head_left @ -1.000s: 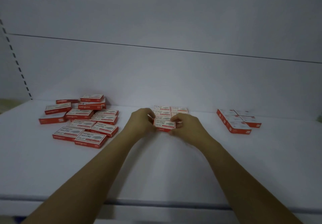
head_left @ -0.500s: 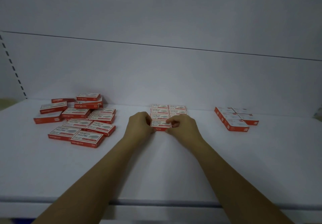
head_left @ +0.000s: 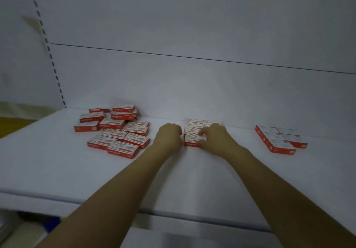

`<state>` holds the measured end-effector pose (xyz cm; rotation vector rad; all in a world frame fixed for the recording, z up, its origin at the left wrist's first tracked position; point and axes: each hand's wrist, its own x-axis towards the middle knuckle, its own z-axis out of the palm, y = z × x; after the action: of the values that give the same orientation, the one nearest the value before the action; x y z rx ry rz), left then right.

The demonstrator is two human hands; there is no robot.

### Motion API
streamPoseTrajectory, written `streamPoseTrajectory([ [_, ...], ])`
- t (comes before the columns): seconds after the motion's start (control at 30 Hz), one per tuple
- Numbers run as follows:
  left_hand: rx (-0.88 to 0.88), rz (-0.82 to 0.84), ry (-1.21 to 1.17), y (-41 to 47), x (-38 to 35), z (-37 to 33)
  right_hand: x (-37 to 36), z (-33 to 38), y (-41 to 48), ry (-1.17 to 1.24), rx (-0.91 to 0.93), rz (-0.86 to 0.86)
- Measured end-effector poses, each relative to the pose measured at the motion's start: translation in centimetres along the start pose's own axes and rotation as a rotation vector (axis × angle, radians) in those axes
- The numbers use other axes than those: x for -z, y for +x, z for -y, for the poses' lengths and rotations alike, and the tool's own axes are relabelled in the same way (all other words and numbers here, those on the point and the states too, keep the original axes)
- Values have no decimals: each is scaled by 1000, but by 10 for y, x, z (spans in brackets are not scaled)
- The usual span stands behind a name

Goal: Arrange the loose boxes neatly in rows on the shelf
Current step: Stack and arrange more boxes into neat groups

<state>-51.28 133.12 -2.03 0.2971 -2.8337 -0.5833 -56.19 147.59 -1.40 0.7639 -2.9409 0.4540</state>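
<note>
1. Box [head_left: 192,141] — red, white printed top — flat on shelf [head_left: 192,182], fronting middle rows [head_left: 194,121].
2. Left hand [head_left: 169,137] curled at its left end (grip hidden).
3. Right hand [head_left: 216,140]: fingers curled over its right end.

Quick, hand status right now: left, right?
Left hand: fingers curled against the left end of the front box; grip cannot be told.
Right hand: pinches the front box, fingers on its top.
</note>
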Motion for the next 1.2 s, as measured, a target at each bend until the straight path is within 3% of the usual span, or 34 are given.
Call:
streamPoseTrajectory([
  [0.2,19,-123,250,-25,52,43,7,51,-3,36,204,48],
  [0.43,204,-181,305,-74,103,105,-6,124,-5,13,397,127],
  [0.8,420,-202,306,-129,115,158,-48,166,-16,-58,358,213],
  [1.03,424,-193,256,-127,110,154,-40,157,-15,64,392,278],
  [1.2,236,-159,85,-103,98,121,-19,131,-16,71,470,138],
])
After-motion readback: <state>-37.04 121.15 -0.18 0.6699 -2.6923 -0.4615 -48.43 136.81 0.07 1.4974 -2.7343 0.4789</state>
